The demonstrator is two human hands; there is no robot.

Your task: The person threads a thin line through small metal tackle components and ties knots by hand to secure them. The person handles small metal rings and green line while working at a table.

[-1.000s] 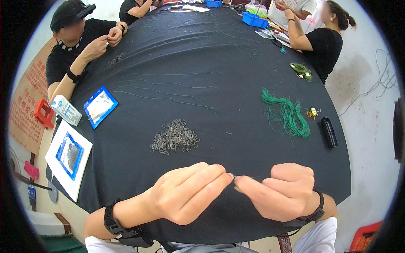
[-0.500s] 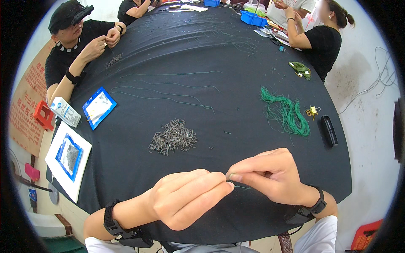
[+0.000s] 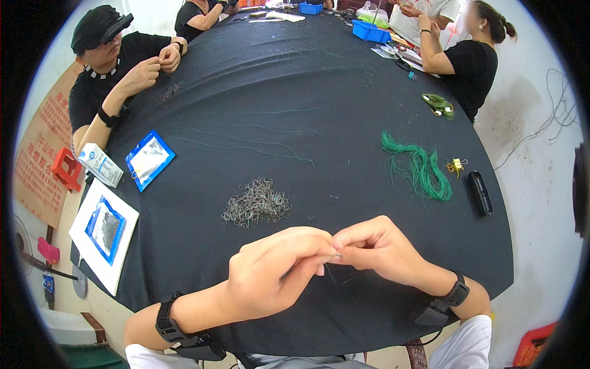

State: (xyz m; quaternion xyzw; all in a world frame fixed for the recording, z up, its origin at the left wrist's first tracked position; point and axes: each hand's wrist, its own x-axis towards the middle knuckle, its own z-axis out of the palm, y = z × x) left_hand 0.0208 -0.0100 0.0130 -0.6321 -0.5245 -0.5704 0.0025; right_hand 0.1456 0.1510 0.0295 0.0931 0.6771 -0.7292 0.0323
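My left hand (image 3: 273,273) and my right hand (image 3: 388,251) meet fingertip to fingertip above the near part of the table, both closed in a pinch. A small dark metal tip, looking like a fish hook (image 3: 337,254), shows at the left fingertips; the rest of it is hidden. Below the pinch hangs a thin green thread (image 3: 332,275), its upper part covered by my fingers. Beyond my hands lies a heap of small metal fish hooks (image 3: 257,203). A loose bundle of green thread (image 3: 423,169) rests farther off to the right.
The black cloth (image 3: 319,98) carries several single threads. On the left are a blue-edged packet (image 3: 150,161), a carton (image 3: 100,165) and a white board (image 3: 126,246). A black case (image 3: 480,192) and yellow clip (image 3: 456,165) sit right. Other people work around the table.
My right hand has shifted a little left and its fingers now press against the left fingertips. The left hand has turned and risen slightly. The thread hangs lower beneath them.
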